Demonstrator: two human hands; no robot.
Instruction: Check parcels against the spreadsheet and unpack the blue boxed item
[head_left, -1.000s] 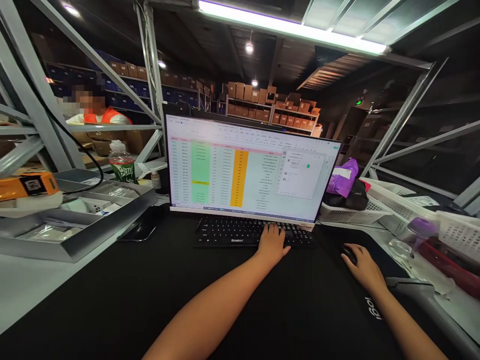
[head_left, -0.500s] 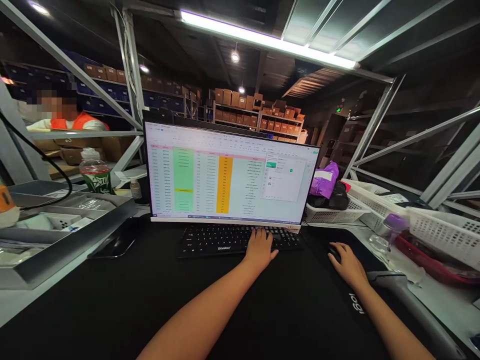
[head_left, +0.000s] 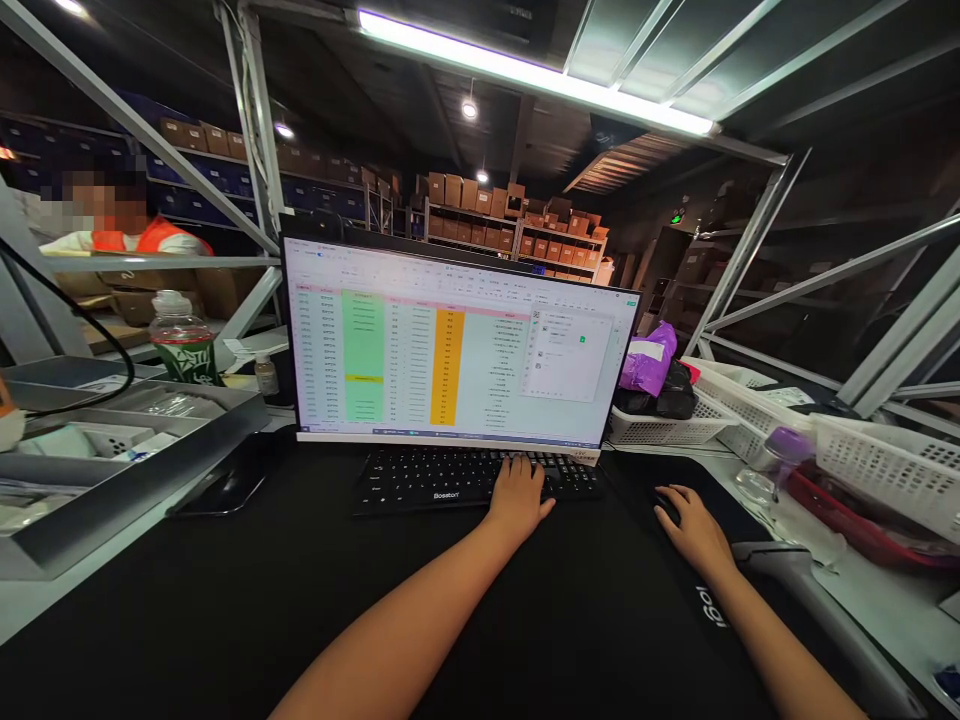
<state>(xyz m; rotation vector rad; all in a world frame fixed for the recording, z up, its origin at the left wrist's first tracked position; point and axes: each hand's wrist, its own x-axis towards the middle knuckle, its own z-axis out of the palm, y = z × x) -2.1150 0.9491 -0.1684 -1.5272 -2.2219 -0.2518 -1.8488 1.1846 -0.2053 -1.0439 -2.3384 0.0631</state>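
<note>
My left hand (head_left: 517, 492) rests on the right part of a black keyboard (head_left: 420, 485), its fingers stretched over the keys and the thumb out to the side. Under the fingers of my right hand (head_left: 696, 528) lies a dark computer mouse (head_left: 667, 506), mostly hidden by them. Behind the keyboard stands a monitor (head_left: 405, 360) with a spreadsheet of green and orange columns. A small chat-like window overlaps the sheet at the right of the screen. Beside my right wrist is a grey handheld scanner (head_left: 802, 575).
At the left are a phone (head_left: 229, 488), a grey tray (head_left: 150, 480) of small packets, and a bottle (head_left: 180, 340). White baskets (head_left: 885, 460) and a purple package (head_left: 649, 360) stand on the right. Beyond the metal frame, a person in an orange vest (head_left: 154, 237) is near boxes.
In the small window on the screen, a green block at its upper left has disappeared and its contents differ. Both hands keep their places; the view has shifted slightly.
</note>
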